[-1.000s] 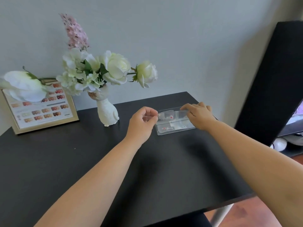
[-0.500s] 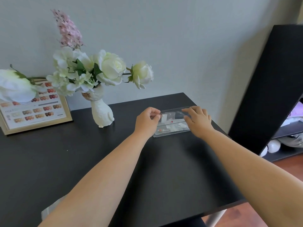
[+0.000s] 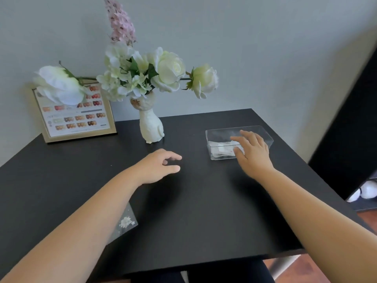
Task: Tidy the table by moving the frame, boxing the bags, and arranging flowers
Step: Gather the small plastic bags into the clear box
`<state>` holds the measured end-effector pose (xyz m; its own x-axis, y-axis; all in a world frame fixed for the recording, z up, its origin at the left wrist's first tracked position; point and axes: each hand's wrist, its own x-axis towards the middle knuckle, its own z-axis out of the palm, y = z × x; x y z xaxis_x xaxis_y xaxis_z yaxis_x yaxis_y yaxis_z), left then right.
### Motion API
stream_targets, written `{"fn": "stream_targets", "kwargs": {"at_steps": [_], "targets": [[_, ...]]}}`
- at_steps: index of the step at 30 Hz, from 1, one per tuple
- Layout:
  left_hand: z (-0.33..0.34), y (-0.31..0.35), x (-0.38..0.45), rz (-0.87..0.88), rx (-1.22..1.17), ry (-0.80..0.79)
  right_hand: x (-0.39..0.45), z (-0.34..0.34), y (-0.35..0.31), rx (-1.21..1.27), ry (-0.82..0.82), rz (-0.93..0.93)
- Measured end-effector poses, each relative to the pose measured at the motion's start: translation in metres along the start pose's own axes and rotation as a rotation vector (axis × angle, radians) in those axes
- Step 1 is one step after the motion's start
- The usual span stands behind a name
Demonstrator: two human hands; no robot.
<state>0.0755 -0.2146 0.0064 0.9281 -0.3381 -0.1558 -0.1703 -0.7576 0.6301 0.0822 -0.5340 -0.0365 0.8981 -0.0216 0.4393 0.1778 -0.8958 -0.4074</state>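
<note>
While the clear, shallow rectangular plastic box (image 3: pixel 239 139) sits on the far right part of the black tabletop (image 3: pixel 204 201), small white bags (image 3: pixel 221 149) lie inside it on its floor, toward the near left corner. The person's right hand (image 3: pixel 252 152) reaches over the near right side of that box, palm down, fingers spread and lightly bent; the fingertips seem to rest on the bags or just above them, though the clear walls make that hard to judge. It grips nothing that I can see.

The left hand (image 3: pixel 161 165) hovers over bare tabletop, well apart from the box, loosely curled with the thumb and forefinger held a little apart and nothing between them. Beneath the left forearm, near the table's front edge, lies one more clear plastic bag holding small white bits (image 3: pixel 125 222), partly hidden by the arm.

Farther back, a white cat-shaped ceramic vase (image 3: pixel 150 126) stands upright, filled with cream-white artificial roses (image 3: pixel 169 70) and a tall pink flower spike (image 3: pixel 120 21); one large white bloom (image 3: pixel 59 84) stretches out sideways to the left. Behind that bloom, a gold-edged picture frame with rows of coloured swatches (image 3: pixel 77 117) leans against the pale wall (image 3: pixel 265 48) at the table's back left corner.
</note>
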Motion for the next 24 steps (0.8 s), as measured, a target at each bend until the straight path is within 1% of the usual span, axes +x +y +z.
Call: {"fn": "stream_targets", "kwargs": {"at_steps": [3, 6, 8, 10, 13, 17, 24], "targets": [[-0.019, -0.033, -0.040, -0.093, 0.012, -0.044, -0.010, 0.009, -0.007, -0.002, 0.017, 0.001], [-0.033, -0.059, -0.074, -0.166, 0.074, -0.080, -0.017, 0.016, -0.015, -0.004, 0.035, -0.019], [-0.040, -0.069, -0.092, -0.202, 0.092, -0.110, -0.018, 0.019, -0.020, 0.001, 0.026, -0.043], [-0.041, -0.074, -0.105, -0.234, 0.117, -0.175, -0.019, 0.021, -0.021, 0.012, 0.006, -0.057], [-0.038, -0.074, -0.113, -0.273, 0.228, -0.255, -0.020, 0.022, -0.019, 0.007, -0.004, -0.050], [-0.035, -0.070, -0.113, -0.291, 0.256, -0.228, -0.019, 0.022, -0.020, -0.005, -0.017, -0.048], [-0.026, -0.059, -0.096, -0.220, 0.130, -0.166, -0.021, 0.022, -0.022, -0.019, -0.032, -0.038]]}}
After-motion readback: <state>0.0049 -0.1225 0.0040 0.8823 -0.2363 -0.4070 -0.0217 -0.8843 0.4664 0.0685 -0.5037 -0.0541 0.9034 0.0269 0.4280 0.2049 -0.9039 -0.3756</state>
